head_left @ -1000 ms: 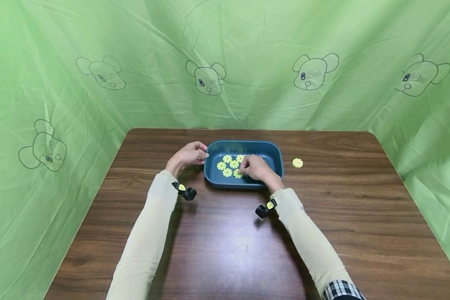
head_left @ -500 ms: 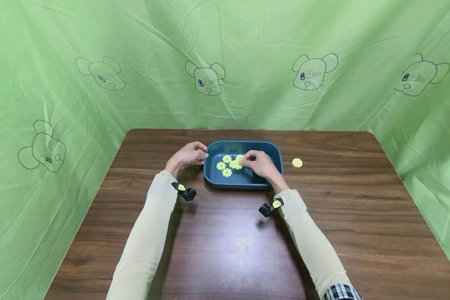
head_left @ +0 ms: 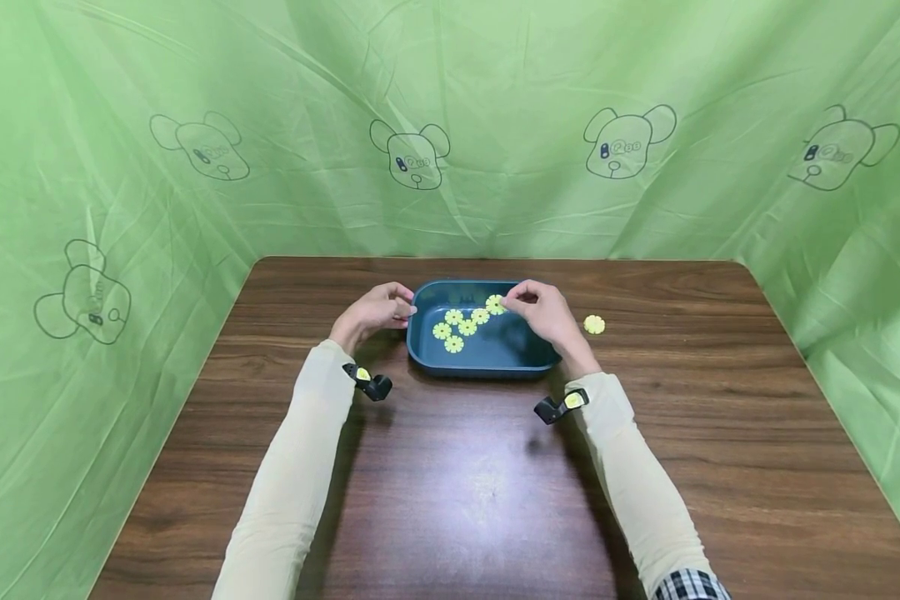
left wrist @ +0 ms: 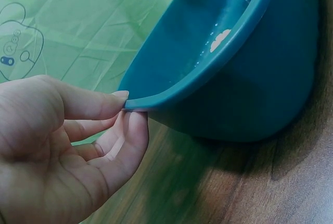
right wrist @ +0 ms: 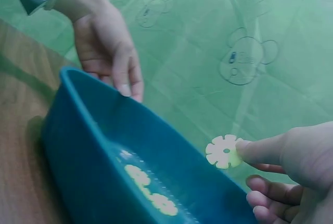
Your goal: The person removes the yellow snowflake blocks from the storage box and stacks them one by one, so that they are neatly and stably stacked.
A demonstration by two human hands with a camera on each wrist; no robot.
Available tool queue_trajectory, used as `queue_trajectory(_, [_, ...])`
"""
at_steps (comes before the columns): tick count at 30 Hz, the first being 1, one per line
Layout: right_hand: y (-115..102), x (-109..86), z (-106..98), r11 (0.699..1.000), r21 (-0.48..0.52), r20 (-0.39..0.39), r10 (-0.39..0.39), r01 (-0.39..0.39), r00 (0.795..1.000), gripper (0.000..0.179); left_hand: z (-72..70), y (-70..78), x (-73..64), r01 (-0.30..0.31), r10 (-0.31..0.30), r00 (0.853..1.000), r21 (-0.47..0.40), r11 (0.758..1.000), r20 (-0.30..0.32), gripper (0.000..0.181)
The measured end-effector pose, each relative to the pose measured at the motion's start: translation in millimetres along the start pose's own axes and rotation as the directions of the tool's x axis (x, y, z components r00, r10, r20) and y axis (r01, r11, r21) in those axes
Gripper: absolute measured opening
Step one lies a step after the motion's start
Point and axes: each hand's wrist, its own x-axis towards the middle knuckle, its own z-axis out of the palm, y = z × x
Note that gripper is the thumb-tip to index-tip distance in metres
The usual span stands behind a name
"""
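Note:
A yellow, flower-shaped disc with slotted edges [right wrist: 216,153] is pinched between the thumb and fingers of my right hand [head_left: 549,318], above the right part of a blue plastic basin [head_left: 480,372]. Several similar yellow discs [head_left: 453,344] lie on the basin floor, toward its left side. At the basin's left end, my left hand [head_left: 375,311] grips the rim [left wrist: 171,95], thumb on one side and fingers below the lip.
Another yellow disc [head_left: 594,324] lies on the brown wooden table [head_left: 720,417], right of the basin. Green fabric [head_left: 510,217] with bear-head outlines hangs behind the table and along both sides.
My right hand has picked up a yellow disc from the front of the group and carried it up toward the back right. The left hand keeps its place on the rim.

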Motion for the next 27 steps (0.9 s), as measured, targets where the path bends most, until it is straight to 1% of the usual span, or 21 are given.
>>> queue_trajectory(5, [1.4, 1.7, -14.5, 1.000, 0.005, -0.050, 0.007, -0.007, 0.999, 0.021, -0.4, 0.8, -0.2, 0.004, -0.004, 1.000, -0.007, 1.000, 0.006, 0.036])
queue_trajectory(12, [7.0, -0.4, -34.2, 0.998, 0.051, -0.118, 0.054, -0.048, 0.992, 0.025, 0.5, 1.9, -1.2, 0.005, -0.005, 1.000, -0.006, 1.000, 0.007, 0.035])
queue_trajectory(16, [15.2, -1.3, -44.2, 0.995, 0.063, -0.159, 0.081, -0.072, 0.984, 0.027, 0.6, 2.1, -1.6, 0.006, -0.006, 1.000, -0.010, 1.000, 0.005, 0.035])
queue_trajectory(27, [37.0, -9.9, -68.3, 0.986, 0.086, -0.215, 0.159, -0.144, 0.964, 0.032, 0.7, 1.6, -2.2, 0.009, -0.009, 1.000, -0.010, 1.000, 0.004, 0.035])
